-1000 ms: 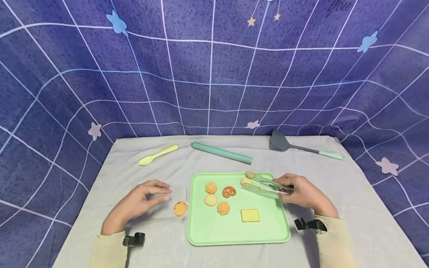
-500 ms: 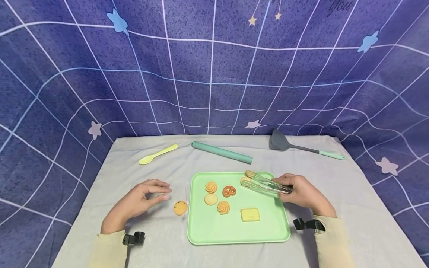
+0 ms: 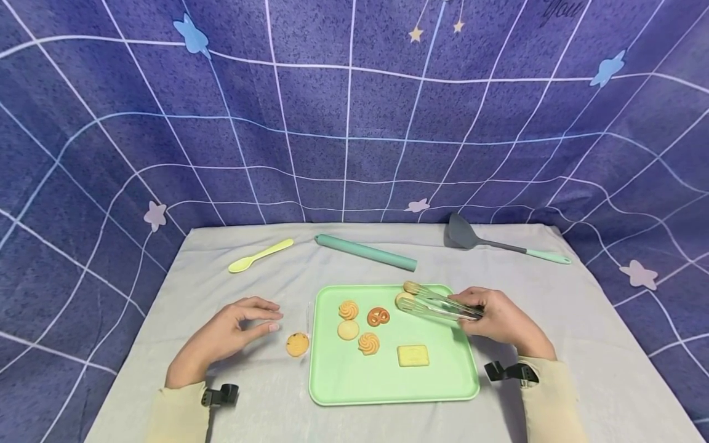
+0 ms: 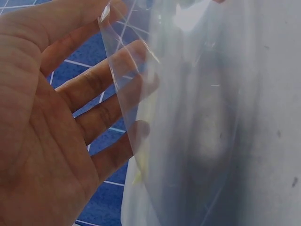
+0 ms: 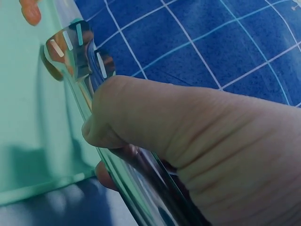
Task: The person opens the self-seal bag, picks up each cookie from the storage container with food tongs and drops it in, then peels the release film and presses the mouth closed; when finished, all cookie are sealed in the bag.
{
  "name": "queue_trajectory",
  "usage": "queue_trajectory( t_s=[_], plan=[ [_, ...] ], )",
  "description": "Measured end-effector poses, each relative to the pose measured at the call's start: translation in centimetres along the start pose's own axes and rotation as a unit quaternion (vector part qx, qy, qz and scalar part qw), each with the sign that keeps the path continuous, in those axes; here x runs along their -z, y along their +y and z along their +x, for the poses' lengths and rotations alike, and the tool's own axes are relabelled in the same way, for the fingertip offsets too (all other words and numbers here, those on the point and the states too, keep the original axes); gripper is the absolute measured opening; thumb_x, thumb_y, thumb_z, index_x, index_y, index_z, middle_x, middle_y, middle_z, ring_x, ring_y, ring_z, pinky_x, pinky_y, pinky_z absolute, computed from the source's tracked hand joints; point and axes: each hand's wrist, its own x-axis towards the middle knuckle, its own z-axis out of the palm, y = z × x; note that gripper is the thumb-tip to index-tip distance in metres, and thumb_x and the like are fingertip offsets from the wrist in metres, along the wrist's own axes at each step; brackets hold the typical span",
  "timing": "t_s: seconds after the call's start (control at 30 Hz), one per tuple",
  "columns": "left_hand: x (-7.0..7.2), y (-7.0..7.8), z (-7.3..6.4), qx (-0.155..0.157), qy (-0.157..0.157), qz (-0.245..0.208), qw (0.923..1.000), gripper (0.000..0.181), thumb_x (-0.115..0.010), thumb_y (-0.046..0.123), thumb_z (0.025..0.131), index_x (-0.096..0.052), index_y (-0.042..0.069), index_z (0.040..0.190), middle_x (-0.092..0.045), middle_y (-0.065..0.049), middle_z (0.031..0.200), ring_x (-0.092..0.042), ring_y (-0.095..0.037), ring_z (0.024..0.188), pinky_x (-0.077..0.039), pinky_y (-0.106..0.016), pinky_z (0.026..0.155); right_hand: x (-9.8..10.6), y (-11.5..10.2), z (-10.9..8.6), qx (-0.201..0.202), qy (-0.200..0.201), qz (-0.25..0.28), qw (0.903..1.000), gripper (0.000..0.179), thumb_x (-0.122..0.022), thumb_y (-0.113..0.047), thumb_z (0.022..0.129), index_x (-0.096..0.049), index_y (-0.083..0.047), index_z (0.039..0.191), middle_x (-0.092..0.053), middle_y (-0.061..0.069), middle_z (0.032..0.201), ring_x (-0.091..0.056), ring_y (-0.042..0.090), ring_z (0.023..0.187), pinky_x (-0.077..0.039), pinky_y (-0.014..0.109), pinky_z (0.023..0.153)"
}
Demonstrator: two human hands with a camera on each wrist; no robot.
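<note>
My right hand (image 3: 493, 314) grips metal tongs (image 3: 437, 306) over the back right of the green tray (image 3: 393, 387). The two slotted ends spread around a pale round cookie (image 3: 402, 298), partly hidden. A tan cookie shape (image 3: 411, 287) shows at the far end of the tongs. Left of the tray, my left hand (image 3: 244, 323) pinches the edge of a clear plastic bag (image 4: 202, 94) between thumb and index finger, the other fingers spread behind the film. Beside the bag's opening, a chip-dotted cookie (image 3: 297, 344) lies within the bag's outline.
On the tray lie two swirl cookies (image 3: 348, 310), a round cookie (image 3: 348, 330), a pretzel (image 3: 378, 317) and a rectangular biscuit (image 3: 413, 355). Behind it are a yellow spoon (image 3: 260, 256), a teal rolling pin (image 3: 365, 252) and a grey spatula (image 3: 462, 232). A blue curtain (image 3: 354, 111) hangs behind.
The near arm of the tongs has moved toward the far arm, narrowing the gap around the round cookie. My left hand has stayed in place.
</note>
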Motion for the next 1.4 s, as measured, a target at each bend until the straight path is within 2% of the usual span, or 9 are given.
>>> queue_trajectory(
  t_s=[0.33,0.53,0.67,0.83,1.0,1.17,1.4],
  plan=[
    [0.1,-0.1,0.0,0.003,-0.001,0.009,1.0000,0.022,-0.080,0.023,0.091,-0.080,0.014,0.111,-0.068,0.001,0.120,-0.062,-0.021,0.114,-0.046,-0.032,0.100,-1.3,-1.3,1.0,0.016,-0.021,0.013,0.9996,0.053,-0.078,0.005,0.074,-0.072,-0.005,0.125,-0.071,0.006,0.106,-0.061,0.018,0.079,-0.052,0.026,0.064],
    [0.0,-0.2,0.0,-0.003,0.000,0.008,1.0000,0.022,-0.080,0.021,0.090,-0.080,0.014,0.111,-0.069,0.000,0.119,-0.062,-0.020,0.114,-0.043,-0.023,0.100,-2.2,-2.5,2.3,0.043,-0.038,0.014,0.9983,0.050,-0.077,0.002,0.076,-0.072,-0.007,0.125,-0.070,0.006,0.102,-0.060,0.015,0.073,-0.050,0.024,0.058],
    [0.1,-0.2,-0.1,-0.010,0.004,0.001,0.9999,0.021,-0.081,0.019,0.090,-0.080,0.013,0.110,-0.069,-0.002,0.119,-0.062,-0.021,0.114,-0.040,-0.017,0.100,-2.8,-3.5,3.8,0.075,-0.050,0.007,0.9959,0.050,-0.074,0.003,0.074,-0.073,-0.006,0.123,-0.071,0.006,0.102,-0.062,0.019,0.076,-0.053,0.028,0.062],
    [0.1,-0.4,-0.1,-0.011,0.005,0.000,0.9999,0.022,-0.081,0.020,0.090,-0.080,0.013,0.110,-0.069,-0.001,0.119,-0.062,-0.021,0.114,-0.040,-0.017,0.100,-3.8,-5.4,5.9,0.109,-0.075,-0.002,0.9912,0.051,-0.071,0.002,0.074,-0.073,-0.007,0.124,-0.071,0.004,0.104,-0.061,0.020,0.077,-0.053,0.029,0.065],
    [0.2,-0.5,-0.2,-0.009,0.006,0.006,0.9999,0.021,-0.081,0.020,0.090,-0.080,0.015,0.110,-0.069,0.000,0.119,-0.062,-0.020,0.113,-0.042,-0.021,0.100,-5.3,-7.9,8.0,0.135,-0.111,-0.008,0.9846,0.049,-0.071,-0.002,0.077,-0.073,-0.008,0.125,-0.069,-0.002,0.104,-0.062,0.020,0.074,-0.053,0.029,0.066],
    [0.5,-0.4,-0.3,0.002,0.007,0.011,0.9999,0.021,-0.081,0.023,0.090,-0.080,0.017,0.111,-0.068,0.002,0.120,-0.061,-0.020,0.115,-0.045,-0.030,0.101,-7.2,-9.9,10.1,0.153,-0.147,0.023,0.9770,0.049,-0.070,0.001,0.078,-0.072,-0.007,0.126,-0.068,-0.002,0.104,-0.063,0.017,0.075,-0.056,0.033,0.066],
    [0.7,-0.4,-0.3,-0.008,0.009,0.010,0.9999,0.022,-0.080,0.023,0.091,-0.080,0.015,0.111,-0.068,0.002,0.120,-0.061,-0.022,0.115,-0.044,-0.029,0.102,-9.8,-11.2,12.1,0.165,-0.183,0.040,0.9685,0.050,-0.070,0.003,0.075,-0.073,-0.007,0.124,-0.070,0.006,0.108,-0.061,0.016,0.075,-0.051,0.021,0.064]
  ],
)
